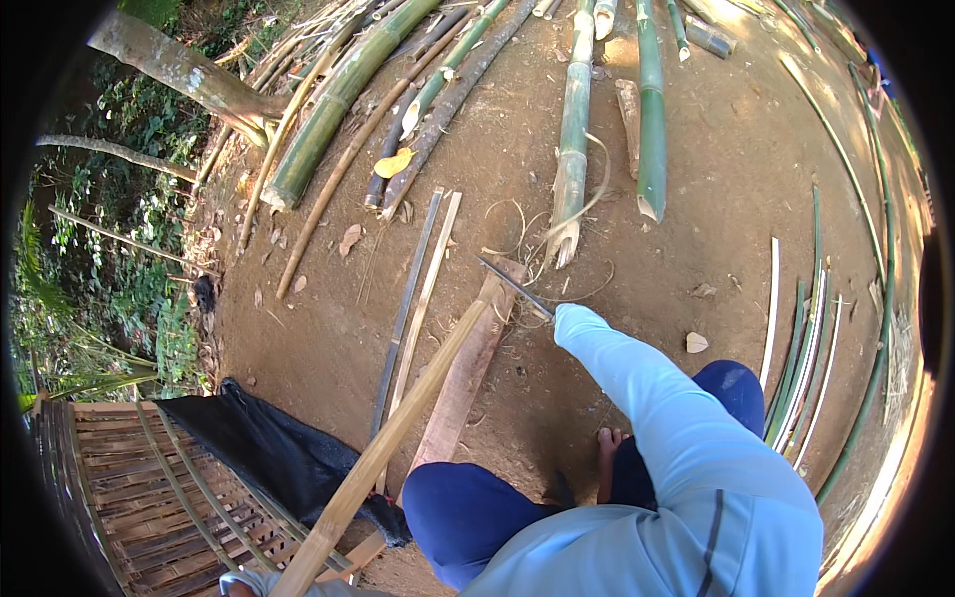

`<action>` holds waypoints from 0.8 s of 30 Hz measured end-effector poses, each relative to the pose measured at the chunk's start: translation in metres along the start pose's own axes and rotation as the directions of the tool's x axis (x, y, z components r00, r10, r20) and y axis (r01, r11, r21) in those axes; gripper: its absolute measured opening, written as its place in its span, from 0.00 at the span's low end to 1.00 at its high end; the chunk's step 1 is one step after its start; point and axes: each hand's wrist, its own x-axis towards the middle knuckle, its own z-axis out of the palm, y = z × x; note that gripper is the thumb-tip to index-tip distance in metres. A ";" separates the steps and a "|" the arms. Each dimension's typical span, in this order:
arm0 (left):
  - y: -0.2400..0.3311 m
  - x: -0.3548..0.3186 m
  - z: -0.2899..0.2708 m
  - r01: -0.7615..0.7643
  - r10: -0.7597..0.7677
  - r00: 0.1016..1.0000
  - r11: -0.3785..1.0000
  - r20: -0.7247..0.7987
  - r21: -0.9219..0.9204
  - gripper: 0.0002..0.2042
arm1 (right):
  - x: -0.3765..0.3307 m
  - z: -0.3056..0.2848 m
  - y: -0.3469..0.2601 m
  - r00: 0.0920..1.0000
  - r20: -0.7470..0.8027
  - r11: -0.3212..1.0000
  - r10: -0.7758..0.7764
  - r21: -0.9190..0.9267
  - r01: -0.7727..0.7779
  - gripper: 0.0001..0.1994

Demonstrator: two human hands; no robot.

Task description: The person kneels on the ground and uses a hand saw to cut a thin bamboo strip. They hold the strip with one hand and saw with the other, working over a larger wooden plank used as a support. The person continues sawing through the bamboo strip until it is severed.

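Note:
A long split bamboo strip (398,424) slants up from the lower edge, its far end over a reddish wooden board (460,398) on the ground. My left hand (239,589) barely shows at the lower left edge beside the strip's near end and seems to hold it; its fingers are mostly cut off. My right arm, in a light blue sleeve, reaches forward. A knife (513,283) sticks out beyond the cuff, its thin dark blade lying across the strip's far end. The cuff hides nearly all of my right hand (553,316), which grips the knife's handle.
Thick green bamboo poles (575,139) lie ahead. Two narrow slats (408,308) rest left of the board. Split strips (808,358) lie at right. A woven bamboo frame (149,488) and black sheet (269,448) are at lower left. Curled shavings (522,234) litter the dirt.

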 end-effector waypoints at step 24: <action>-0.019 0.009 0.020 -0.061 0.065 0.997 0.990 0.032 -0.124 0.10 | -0.081 -0.030 -0.043 0.764 -0.184 0.770 -0.618 0.054 0.636 0.10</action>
